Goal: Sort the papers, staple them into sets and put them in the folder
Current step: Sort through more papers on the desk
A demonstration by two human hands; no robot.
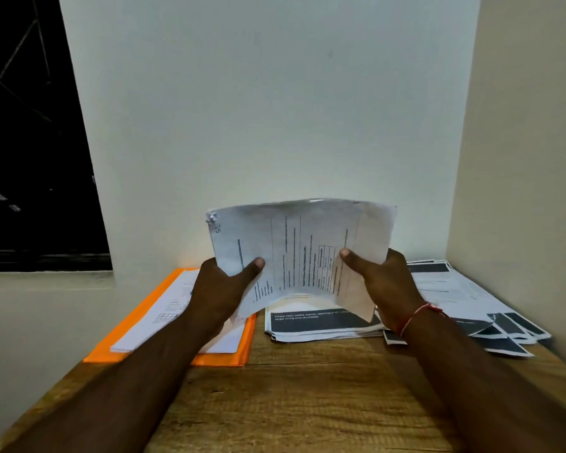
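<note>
Orange folder (129, 322), stacked papers (321, 325) lie behind sheaf (301, 250) gripped by left hand (223, 289), right hand (386, 286).

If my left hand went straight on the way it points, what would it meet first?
Beyond the papers that the left hand grips, probably the white wall, though depth is unclear.

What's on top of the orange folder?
White printed sheets lie on the flat orange folder; the left forearm hides their right part; anything beneath them is covered.

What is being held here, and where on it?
A set of papers, held up by both hands: left hand grips its lower left edge, right hand its lower right edge.
</note>
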